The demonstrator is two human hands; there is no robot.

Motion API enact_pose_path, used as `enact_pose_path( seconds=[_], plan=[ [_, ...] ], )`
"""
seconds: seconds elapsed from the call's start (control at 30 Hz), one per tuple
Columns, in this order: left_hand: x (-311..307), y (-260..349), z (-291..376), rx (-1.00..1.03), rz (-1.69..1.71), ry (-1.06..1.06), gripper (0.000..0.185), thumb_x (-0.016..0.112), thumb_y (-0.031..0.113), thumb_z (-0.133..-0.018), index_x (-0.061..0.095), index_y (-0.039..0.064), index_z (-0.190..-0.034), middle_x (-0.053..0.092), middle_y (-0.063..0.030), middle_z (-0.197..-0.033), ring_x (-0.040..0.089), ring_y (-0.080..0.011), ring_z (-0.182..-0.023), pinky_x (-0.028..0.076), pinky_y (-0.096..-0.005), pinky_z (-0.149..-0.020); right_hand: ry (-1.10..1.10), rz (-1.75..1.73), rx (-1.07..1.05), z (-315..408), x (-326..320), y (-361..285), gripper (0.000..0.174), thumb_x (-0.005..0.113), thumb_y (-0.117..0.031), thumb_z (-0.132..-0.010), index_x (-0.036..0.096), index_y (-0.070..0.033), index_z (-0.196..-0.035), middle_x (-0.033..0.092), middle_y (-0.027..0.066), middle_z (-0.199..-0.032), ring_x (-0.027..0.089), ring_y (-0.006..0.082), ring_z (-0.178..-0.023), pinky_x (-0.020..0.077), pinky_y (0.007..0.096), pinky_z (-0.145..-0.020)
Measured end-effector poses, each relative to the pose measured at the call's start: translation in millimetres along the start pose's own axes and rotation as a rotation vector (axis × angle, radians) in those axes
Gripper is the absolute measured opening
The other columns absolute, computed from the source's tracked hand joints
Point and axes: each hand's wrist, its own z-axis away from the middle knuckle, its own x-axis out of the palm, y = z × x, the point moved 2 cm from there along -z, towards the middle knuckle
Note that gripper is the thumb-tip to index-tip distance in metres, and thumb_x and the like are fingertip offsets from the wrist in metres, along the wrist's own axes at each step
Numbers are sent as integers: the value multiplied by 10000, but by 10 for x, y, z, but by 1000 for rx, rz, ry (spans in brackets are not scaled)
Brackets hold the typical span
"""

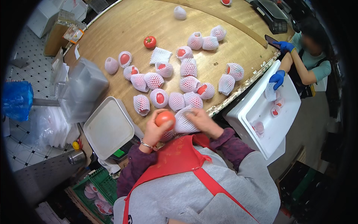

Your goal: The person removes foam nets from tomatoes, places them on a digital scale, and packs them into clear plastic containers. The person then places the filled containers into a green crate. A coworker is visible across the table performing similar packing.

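Observation:
A bare red tomato (165, 119) is in my left hand (157, 126), near the table edge closest to me. Just to its right, my right hand (205, 123) grips a white foam net sleeve (184, 121), which looks slightly blurred. Several tomatoes in foam net sleeves (159, 98) lie on the wooden table (112, 36) beyond my hands. Another bare tomato (150, 42) rests farther back, beside a flat foam net sleeve (160, 56). One more sleeved tomato sits partly hidden beneath my left hand.
A weighing scale (109, 128) and clear plastic containers (84, 89) stand at the left. On the right is a white foam box (265, 140) holding sleeved tomatoes, where a co-worker's blue-gloved hand (277, 79) reaches in. A green crate (102, 182) with sleeved tomatoes is lower left.

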Motion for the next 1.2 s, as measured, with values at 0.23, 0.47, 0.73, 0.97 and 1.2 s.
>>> enact_pose_path(
  seconds=[0.23, 0.47, 0.73, 0.97, 1.2],
  plan=[
    [-328, -506, -34, -193, 275, 235, 430, 697, 202, -830, 540, 21, -1187, 632, -188, -1065, 647, -282, -936, 518, -388, -884, 677, 455, -450, -18, -1360, -329, 282, 546, -76, -886, 622, 50, -1127, 672, 219, -967, 668, 294, -875, 512, 370, -779],
    [-170, -581, -331, 218, -739, 115, 532, 741, 231, -779, 546, 60, -1243, 531, -206, -1134, 519, -392, -1118, 444, -424, -968, 416, 1056, -208, -490, -1036, 33, 689, 755, -294, -738, 450, 83, -1228, 560, 302, -1119, 563, 433, -1060, 479, 443, -919],
    [42, -39, -180, 389, -719, 73, 354, 703, 138, -817, 635, 45, -1151, 595, -167, -1107, 588, -353, -1032, 484, -396, -877, 438, 690, -198, -247, -930, -289, 708, 807, -296, -637, 507, 44, -1181, 576, 253, -1085, 583, 400, -1033, 479, 429, -911],
    [468, 471, -157, 511, -523, -173, 267, 679, 90, -868, 672, 9, -1122, 619, -112, -1030, 618, -213, -875, 498, -298, -765, -158, 399, -244, 238, -295, -712, 736, 829, -262, -642, 513, 3, -1252, 636, 175, -1076, 629, 276, -1007, 495, 370, -897],
    [143, -67, -143, -99, -87, -415, 468, 624, 257, -953, 514, 4, -1331, 647, -72, -1166, 645, -194, -1007, 519, -337, -864, 23, 36, -144, 259, -5, -454, 690, 860, -272, -702, 544, 24, -1239, 642, 121, -1090, 614, 191, -985, 492, 345, -888]
  ],
)
